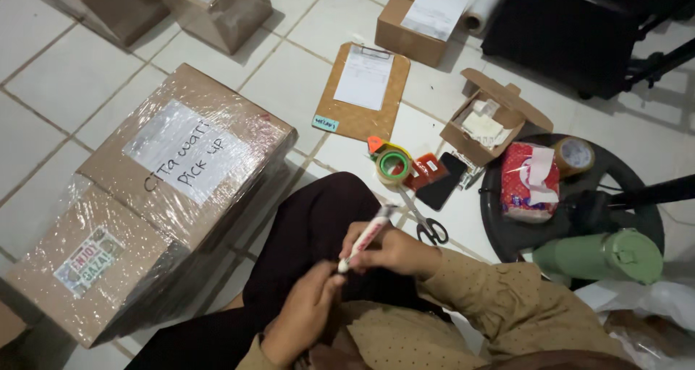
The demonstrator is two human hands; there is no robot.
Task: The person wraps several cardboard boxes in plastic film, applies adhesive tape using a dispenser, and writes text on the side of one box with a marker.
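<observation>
Above the lap, the left hand pinches the lower tip of a white, red-printed marker; the right hand grips its barrel. Beyond lie scissors, a tape roll and a clipboard.

Big plastic-wrapped cardboard box sits left of the fingers on the tiled floor. Beyond them there's a clipboard, tape roll, scissors and phone. Off right: green bottle.
</observation>
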